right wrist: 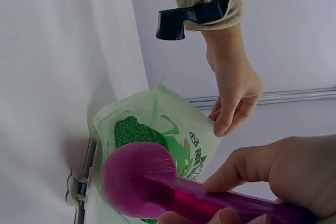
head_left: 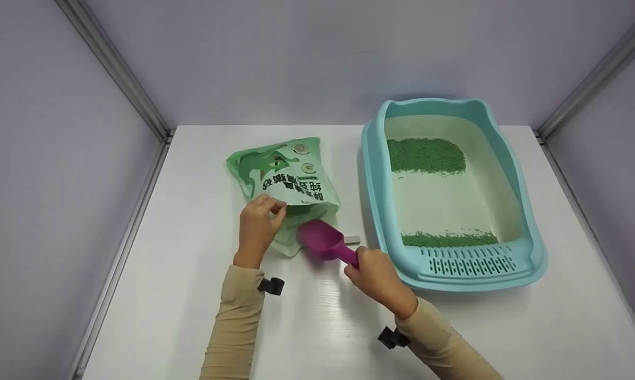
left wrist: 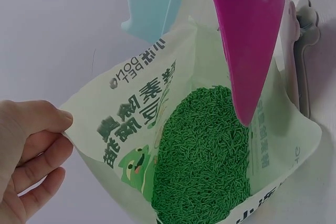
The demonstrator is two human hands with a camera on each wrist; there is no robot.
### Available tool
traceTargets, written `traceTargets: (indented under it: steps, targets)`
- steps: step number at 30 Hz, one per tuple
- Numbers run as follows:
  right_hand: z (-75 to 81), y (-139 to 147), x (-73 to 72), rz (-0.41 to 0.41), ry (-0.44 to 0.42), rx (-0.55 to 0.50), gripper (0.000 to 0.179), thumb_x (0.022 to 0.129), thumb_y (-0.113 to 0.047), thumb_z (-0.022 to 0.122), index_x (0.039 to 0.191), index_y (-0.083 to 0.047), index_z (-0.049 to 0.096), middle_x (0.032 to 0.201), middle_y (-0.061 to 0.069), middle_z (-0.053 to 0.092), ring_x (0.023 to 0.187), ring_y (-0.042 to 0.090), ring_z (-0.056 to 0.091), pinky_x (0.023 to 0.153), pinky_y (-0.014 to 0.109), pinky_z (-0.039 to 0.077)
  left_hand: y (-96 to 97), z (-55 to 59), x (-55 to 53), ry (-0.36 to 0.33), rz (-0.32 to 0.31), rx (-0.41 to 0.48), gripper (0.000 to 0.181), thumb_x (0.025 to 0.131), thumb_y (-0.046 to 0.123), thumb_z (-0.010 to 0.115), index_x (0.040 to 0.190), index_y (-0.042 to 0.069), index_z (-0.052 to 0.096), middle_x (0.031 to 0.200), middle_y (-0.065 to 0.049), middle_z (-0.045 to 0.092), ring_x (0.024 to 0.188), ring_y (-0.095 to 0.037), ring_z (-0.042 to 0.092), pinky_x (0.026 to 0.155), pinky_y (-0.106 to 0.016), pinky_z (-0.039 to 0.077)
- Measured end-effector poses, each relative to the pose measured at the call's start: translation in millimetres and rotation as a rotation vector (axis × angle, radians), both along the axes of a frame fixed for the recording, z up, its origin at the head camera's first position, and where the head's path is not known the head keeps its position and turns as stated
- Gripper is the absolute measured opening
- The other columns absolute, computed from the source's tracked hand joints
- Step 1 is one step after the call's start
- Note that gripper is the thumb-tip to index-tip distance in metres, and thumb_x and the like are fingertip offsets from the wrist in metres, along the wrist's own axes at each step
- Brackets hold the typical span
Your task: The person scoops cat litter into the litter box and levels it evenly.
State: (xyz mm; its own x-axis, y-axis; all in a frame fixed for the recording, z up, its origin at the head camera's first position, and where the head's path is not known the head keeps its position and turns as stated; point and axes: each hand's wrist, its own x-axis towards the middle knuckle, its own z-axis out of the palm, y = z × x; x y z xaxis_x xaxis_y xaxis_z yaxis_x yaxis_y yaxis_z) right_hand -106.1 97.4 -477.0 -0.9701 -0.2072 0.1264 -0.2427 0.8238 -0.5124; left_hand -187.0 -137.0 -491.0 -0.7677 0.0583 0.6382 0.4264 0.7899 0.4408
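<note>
My left hand pinches the lip of a green bag, its mouth spread wide over green pellets. My right hand grips a purple scoop by its handle, the bowl at the bag's opening, between my hands. To the right, a blue tray with more pellets sits on the white bench, pale lilac walls around.

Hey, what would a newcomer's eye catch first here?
Probably the big light-blue tray on the table's right side, with green pellets at its far and near ends. Next, the magenta scoop in the right hand, at the mouth of the green bag whose edge the left hand pinches.
</note>
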Motion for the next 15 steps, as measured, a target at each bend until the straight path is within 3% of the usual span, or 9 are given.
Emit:
traceTargets:
  steps: [11,15]
  targets:
    - [8.7,-8,-4.0,0.028,0.007,0.071,0.019,0.078,-0.005,0.066,0.065,0.002,0.055,0.057,0.016,0.057,0.051,0.018,0.040,0.044,0.036,0.038,-1.5,-1.5,-2.5,-0.006,-0.006,0.013,0.005,0.080,0.000,0.071,0.077,0.003,0.073,0.070,-0.010,0.063,0.066,-0.021,0.067,0.061,-0.032,0.055]
    - [12.5,-13,-6.9,0.009,0.002,0.119,0.019,0.079,-0.008,0.067,0.067,0.002,0.057,0.061,0.021,0.061,0.052,0.027,0.055,0.048,0.045,0.046,-1.6,-2.7,-2.6,-0.001,-0.008,0.018,0.005,0.080,0.000,0.071,0.078,0.003,0.073,0.071,-0.010,0.064,0.066,-0.021,0.066,0.061,-0.032,0.055]
